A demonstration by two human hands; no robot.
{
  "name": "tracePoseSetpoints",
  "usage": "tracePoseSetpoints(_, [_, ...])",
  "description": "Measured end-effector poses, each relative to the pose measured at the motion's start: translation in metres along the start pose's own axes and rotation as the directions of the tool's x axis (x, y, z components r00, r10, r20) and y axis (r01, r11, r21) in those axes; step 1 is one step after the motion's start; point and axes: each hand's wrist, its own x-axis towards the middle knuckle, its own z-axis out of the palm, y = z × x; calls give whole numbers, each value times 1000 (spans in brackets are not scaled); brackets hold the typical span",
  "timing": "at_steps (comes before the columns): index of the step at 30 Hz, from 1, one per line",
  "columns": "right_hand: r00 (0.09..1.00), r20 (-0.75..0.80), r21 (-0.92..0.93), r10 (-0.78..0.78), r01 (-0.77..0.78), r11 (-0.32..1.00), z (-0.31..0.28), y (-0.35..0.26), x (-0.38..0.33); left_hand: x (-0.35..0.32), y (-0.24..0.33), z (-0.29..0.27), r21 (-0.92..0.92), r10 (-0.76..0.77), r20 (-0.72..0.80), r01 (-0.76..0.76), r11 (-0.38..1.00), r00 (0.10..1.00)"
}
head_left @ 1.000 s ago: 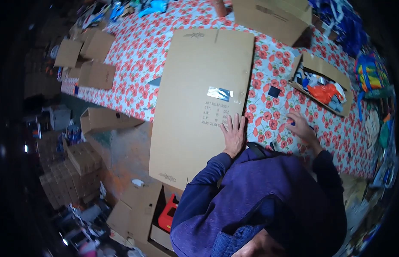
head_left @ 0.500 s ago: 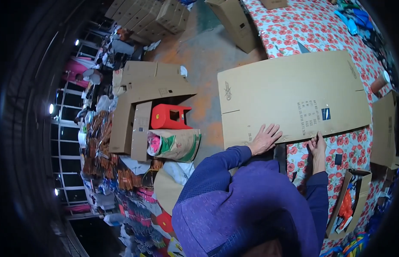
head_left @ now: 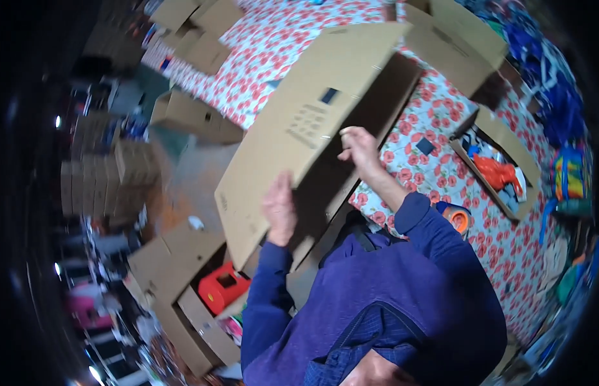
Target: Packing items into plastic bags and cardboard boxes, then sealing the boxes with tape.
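– Brown cardboard up front: one big carton [head_left: 267, 164], slantwise over the table, far end on the cloth [head_left: 489, 241], near end jutting past the edge!

– Cond.?

– Semi-flat, top panel raised off the lower one, dark hollow gaping on the person's side. Print across the top, too blurry to read, plus a small dark patch [head_left: 329, 96], approx. mid-panel.

– Hands, quick!

– L hand [head_left: 280, 209] at the carton's near edge, smeared by blur; can't tell how far its fingers spread or if it's got hold. R hand [head_left: 362, 153] by the same edge, farther up, fingers half curled, thumb close; contact w/ the cardboard? Can't tell.

– And the surface?

– White cloth, red flowers all over. Dark square [head_left: 425, 147] lying R of the carton, then a small box [head_left: 531, 161] w/ an orange-red bag [head_left: 496, 172] inside. Orange-and-blue round item [head_left: 460, 222] near the R sleeve.

– Rest of the rm?

– Grey floor [head_left: 206, 157], orangey stains; stacked cartons [head_left: 100, 186] far L; red plastic thing [head_left: 222, 289] in a carton below. Dim toward the rim.
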Motion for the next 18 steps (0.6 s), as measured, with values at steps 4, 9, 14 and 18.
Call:
tracePoseSetpoints(4, [963,237,-254,130,-68,965,-30,-2,-20,109,-38,-109,112,58,-15,-56,992,998])
tracePoseSetpoints(9, [943,-83,-422,322,-326,846,-125,23,-30,214,-26,-226,-111,-233,275,272,956,933])
tracePoseSetpoints(14, [916,-346,-404,205,-342,849,-207,63,-48,281,-48,-235,-181,-282,562,448,876,778])
tracePoseSetpoints(18, [877,-479,-477,38,-296,827,-235,51,-58,292,-194,-180,-277,-192,725,535,798,661])
